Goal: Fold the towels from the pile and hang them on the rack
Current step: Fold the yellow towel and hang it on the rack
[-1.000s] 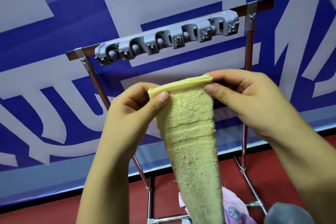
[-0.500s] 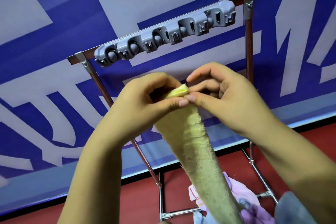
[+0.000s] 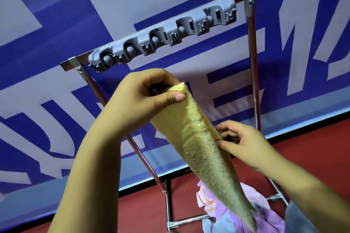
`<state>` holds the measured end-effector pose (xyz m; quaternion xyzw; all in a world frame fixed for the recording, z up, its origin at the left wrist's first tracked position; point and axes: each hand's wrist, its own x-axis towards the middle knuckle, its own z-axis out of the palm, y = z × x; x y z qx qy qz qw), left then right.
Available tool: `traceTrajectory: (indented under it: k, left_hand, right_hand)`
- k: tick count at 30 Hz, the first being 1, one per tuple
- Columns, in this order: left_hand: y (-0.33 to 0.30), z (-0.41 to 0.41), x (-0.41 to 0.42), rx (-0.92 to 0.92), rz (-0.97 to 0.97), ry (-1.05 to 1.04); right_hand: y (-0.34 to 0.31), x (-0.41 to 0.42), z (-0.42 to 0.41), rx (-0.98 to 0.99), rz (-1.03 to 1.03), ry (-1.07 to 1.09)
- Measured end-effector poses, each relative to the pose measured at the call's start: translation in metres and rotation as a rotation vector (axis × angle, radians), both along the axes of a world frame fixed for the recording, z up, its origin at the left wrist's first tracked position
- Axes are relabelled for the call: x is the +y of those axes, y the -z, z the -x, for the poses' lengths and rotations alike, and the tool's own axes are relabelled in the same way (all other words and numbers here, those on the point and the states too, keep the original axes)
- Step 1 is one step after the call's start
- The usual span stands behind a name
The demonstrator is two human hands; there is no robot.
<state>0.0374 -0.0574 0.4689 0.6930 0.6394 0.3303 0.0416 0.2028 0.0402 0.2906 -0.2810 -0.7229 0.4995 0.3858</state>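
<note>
Two hands on one yellow towel (image 3: 204, 149): left hand (image 3: 144, 98) fingers (image 3: 175, 98) pinched on its folded top end, right hand (image 3: 244, 143) fingers curled on its right edge lower down. Towel hanging slanted in front of the metal rack (image 3: 252, 56) with grey hook strip (image 3: 166, 36). Below, pile of purple and blue cloths (image 3: 244, 212) on red floor (image 3: 142, 208). Behind, blue banner (image 3: 56, 34) with large pale letters, not readable.

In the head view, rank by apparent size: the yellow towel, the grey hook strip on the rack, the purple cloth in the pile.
1. yellow towel
2. grey hook strip, though it sits farther from the camera, so the ranking is unsure
3. purple cloth, partly hidden behind the towel
</note>
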Motion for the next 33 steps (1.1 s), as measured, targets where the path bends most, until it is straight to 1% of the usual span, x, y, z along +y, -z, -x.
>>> traceTrajectory:
  k: [3,6,12,16,18,21,24,26,27,29,33]
  left_hand:
    - [-0.002,0.0,0.001,-0.054,-0.026,-0.026]
    - [-0.003,0.002,0.002,-0.085,-0.055,-0.056]
    - [-0.008,0.009,-0.002,-0.096,-0.13,-0.138]
    - [-0.012,0.014,-0.003,-0.102,-0.156,-0.175]
    - [-0.014,0.015,-0.004,-0.102,-0.161,-0.187]
    - [-0.016,0.015,-0.006,-0.089,-0.164,-0.203]
    - [-0.018,0.014,-0.008,-0.072,-0.175,-0.208]
    - [-0.018,0.013,-0.007,-0.078,-0.187,-0.209]
    - [-0.019,0.013,-0.007,-0.079,-0.19,-0.212]
    - [-0.02,0.011,-0.006,-0.077,-0.194,-0.213]
    - [-0.022,0.01,-0.004,-0.082,-0.21,-0.187]
  right_hand:
    - [0.001,0.003,0.003,-0.011,-0.047,0.031]
    - [0.0,0.001,0.007,0.003,-0.103,0.011]
    - [0.007,-0.006,0.011,0.005,-0.236,-0.043]
    - [0.012,-0.006,0.013,-0.045,-0.371,-0.011]
    - [0.014,-0.005,0.014,-0.067,-0.425,-0.032]
    - [0.023,0.0,0.013,-0.087,-0.41,-0.064]
    - [0.03,-0.001,0.015,0.002,-0.272,-0.035]
    - [0.032,-0.007,0.018,0.074,-0.227,-0.049]
    - [0.033,-0.009,0.019,0.109,-0.226,-0.062]
    - [0.035,-0.013,0.02,0.126,-0.291,-0.046]
    - [0.038,-0.011,0.025,0.066,-0.397,0.067]
